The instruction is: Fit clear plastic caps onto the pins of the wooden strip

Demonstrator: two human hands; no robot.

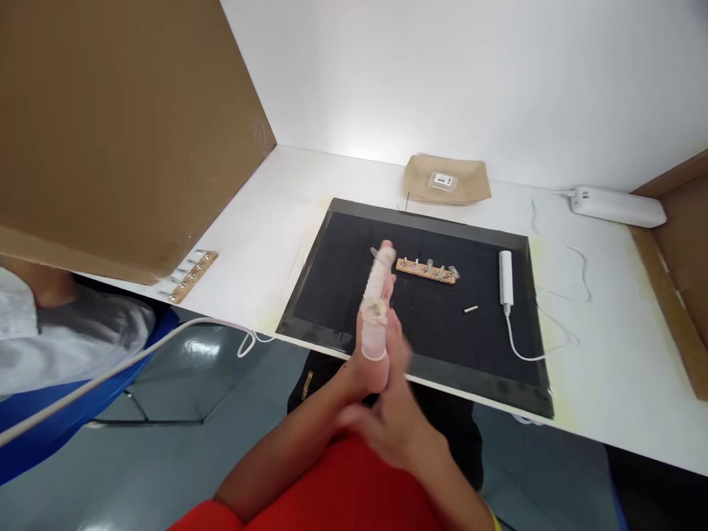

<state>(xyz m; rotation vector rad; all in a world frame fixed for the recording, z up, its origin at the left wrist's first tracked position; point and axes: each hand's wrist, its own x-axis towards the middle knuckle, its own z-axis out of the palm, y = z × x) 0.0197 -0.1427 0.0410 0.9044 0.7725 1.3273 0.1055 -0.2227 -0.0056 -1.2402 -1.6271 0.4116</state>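
My left hand [372, 332] is held edge-on over the front of a black mat [343, 273], its fingers stretched out. Whitish finger covers [376, 280] sit on its index finger and thumb. Against or close beside its palm is my right hand [397, 394], slightly smeared by motion, with fingers extended and thumb apart. I see nothing held in either hand. Just beyond the fingertips lies a wooden strip [425, 271] with a row of screws and clear pieces on it. A small whitish rod [470, 309] rests on the mat to the right.
A white cylindrical device [505, 276] with a cable lies at the mat's right. Behind the mat stands a cardboard tray [414, 181] holding a clear box [443, 181]. Another screwed strip [193, 276] lies left, near a cardboard partition [127, 133] and a seated person [82, 332].
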